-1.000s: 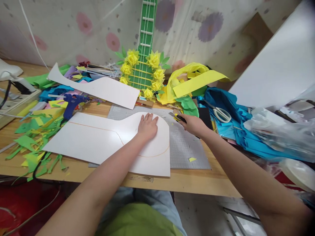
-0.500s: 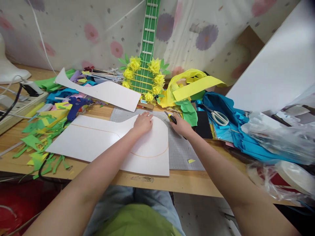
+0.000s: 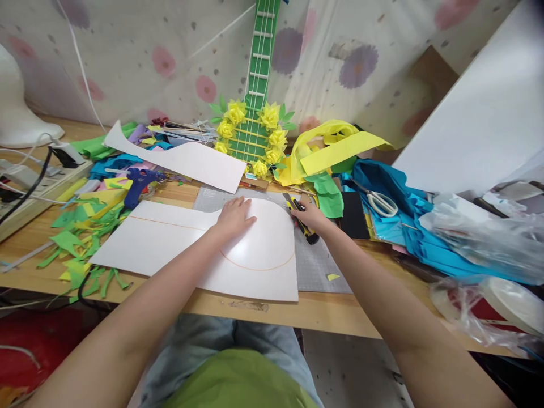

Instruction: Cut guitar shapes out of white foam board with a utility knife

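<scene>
A white board [image 3: 263, 283] with an orange curved line drawn on it lies partly over a grey cutting mat [image 3: 323, 269]. Its far edge is cut in a curve. My left hand [image 3: 235, 218] rests flat on the board with its fingers spread. At the board's right edge, my right hand [image 3: 309, 217] grips a yellow and black utility knife [image 3: 302, 220], its blade pointing away from me over the mat. Beyond the board lies a curved white offcut [image 3: 191, 161]. A small yellow scrap [image 3: 332, 277] sits on the mat.
A green guitar model [image 3: 255, 127] with yellow paper flowers leans at the back. Left are a blue glue gun [image 3: 140, 184], paper scraps [image 3: 80, 243] and a power strip [image 3: 46, 181]. Right are scissors [image 3: 382, 204], blue paper [image 3: 446, 246] and a white roll [image 3: 510, 303] in plastic.
My left hand has slid left along the board. The knife has turned in my right hand, so more of its handle shows. The view has shifted slightly.
</scene>
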`<state>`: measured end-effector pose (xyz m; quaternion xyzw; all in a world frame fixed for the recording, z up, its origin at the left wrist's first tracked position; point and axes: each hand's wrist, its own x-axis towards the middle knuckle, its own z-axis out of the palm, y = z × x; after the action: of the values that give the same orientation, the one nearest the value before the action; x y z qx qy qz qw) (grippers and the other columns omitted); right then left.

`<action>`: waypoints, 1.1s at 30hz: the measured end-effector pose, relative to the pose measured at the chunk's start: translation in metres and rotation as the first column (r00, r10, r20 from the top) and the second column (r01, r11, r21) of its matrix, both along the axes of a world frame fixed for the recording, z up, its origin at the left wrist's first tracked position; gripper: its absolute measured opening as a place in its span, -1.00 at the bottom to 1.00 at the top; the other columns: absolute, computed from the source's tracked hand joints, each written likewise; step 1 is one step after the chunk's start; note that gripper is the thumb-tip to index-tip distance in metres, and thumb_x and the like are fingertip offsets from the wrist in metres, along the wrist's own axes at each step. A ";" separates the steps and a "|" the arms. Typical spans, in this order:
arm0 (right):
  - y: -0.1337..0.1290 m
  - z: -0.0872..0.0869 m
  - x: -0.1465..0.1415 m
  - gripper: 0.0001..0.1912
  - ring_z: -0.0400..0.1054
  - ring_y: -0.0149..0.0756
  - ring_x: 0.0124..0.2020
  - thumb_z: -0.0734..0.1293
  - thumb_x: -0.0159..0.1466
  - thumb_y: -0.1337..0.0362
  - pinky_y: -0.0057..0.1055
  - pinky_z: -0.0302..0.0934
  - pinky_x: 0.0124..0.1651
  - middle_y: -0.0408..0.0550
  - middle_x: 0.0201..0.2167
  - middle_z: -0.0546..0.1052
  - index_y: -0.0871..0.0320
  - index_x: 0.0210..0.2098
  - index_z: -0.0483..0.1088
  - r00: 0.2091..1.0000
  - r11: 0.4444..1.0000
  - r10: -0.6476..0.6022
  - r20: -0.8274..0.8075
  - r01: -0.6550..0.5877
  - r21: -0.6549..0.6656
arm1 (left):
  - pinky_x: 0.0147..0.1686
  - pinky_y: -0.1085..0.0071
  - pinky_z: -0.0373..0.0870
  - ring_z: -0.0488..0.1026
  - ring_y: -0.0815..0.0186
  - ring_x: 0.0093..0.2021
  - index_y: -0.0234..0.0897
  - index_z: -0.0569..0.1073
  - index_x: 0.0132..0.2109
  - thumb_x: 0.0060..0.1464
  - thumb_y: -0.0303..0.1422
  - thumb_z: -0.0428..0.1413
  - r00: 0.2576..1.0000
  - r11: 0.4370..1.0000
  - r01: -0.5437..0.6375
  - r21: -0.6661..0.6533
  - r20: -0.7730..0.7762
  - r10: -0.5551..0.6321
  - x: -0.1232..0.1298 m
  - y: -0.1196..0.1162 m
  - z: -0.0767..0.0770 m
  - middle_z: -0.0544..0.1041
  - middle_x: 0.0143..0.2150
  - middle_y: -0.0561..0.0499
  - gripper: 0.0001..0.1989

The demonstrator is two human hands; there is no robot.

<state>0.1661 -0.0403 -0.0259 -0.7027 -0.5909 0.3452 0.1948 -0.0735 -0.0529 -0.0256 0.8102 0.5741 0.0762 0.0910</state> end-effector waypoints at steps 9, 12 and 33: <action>-0.004 0.006 0.006 -0.53 0.36 -0.34 -0.54 0.31 0.09 0.23 -0.42 0.26 -0.47 -0.11 -0.51 0.46 0.17 0.00 0.25 0.992 0.995 -0.092 -0.086 0.094 0.026 | 0.14 0.23 0.08 0.13 0.10 0.19 -0.21 0.23 0.18 0.00 -0.18 0.11 0.988 0.993 -0.095 0.071 0.125 0.086 0.011 0.006 0.009 0.19 0.23 -0.11 -0.41; -0.002 0.003 0.011 -0.46 0.36 -0.32 -0.56 0.34 0.07 0.23 -0.39 0.26 -0.47 -0.12 -0.53 0.46 0.16 0.04 0.23 0.995 0.995 -0.092 -0.037 0.093 0.037 | 0.15 0.25 0.08 0.14 0.13 0.19 -0.17 0.25 0.16 -0.05 -0.18 0.16 0.978 0.991 -0.104 0.090 0.191 0.085 0.013 0.009 0.010 0.20 0.20 -0.08 -0.39; 0.008 0.010 0.003 -0.66 0.40 -0.35 -0.56 0.09 0.28 0.20 -0.45 0.22 -0.55 0.06 -0.31 0.51 0.18 -0.01 0.23 0.987 0.994 0.032 0.159 -0.047 0.094 | 0.21 0.31 0.01 0.07 0.17 0.25 -0.34 0.21 0.19 0.02 -0.43 0.02 0.999 0.992 0.013 0.128 0.037 -0.018 0.028 -0.001 0.018 0.15 0.26 -0.16 -0.46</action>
<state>0.1687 -0.0327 -0.0159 -0.7055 -0.6344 0.2633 0.1744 -0.0455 -0.0538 -0.0079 0.8172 0.5598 0.1275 0.0501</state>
